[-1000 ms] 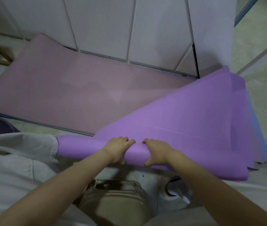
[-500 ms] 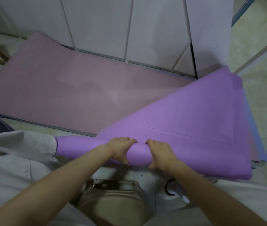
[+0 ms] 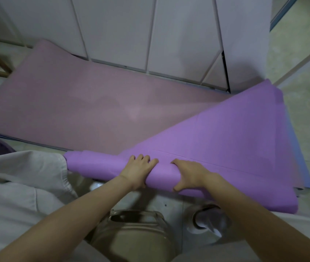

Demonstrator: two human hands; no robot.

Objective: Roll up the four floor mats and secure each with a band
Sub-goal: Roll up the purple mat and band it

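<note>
The person crouches on the floor (image 3: 301,59) with the purple mat (image 3: 226,133) in front of them. Its near end is wound into a thick roll lying crosswise just ahead of their knees, and the rest fans out flat towards the right. Both hands sit side by side at the middle of that roll. The left hand (image 3: 138,171) is draped over the top, fingers curled forward and down its far side. The right hand (image 3: 190,174) has a closer grip, fingers bent over the top and the thumb hooked under the near side. Beneath the purple mat's right edge a bluish mat (image 3: 301,167) peeks out. A pink mat (image 3: 74,110) lies flat behind, along the white cabinet doors (image 3: 122,31).
</note>
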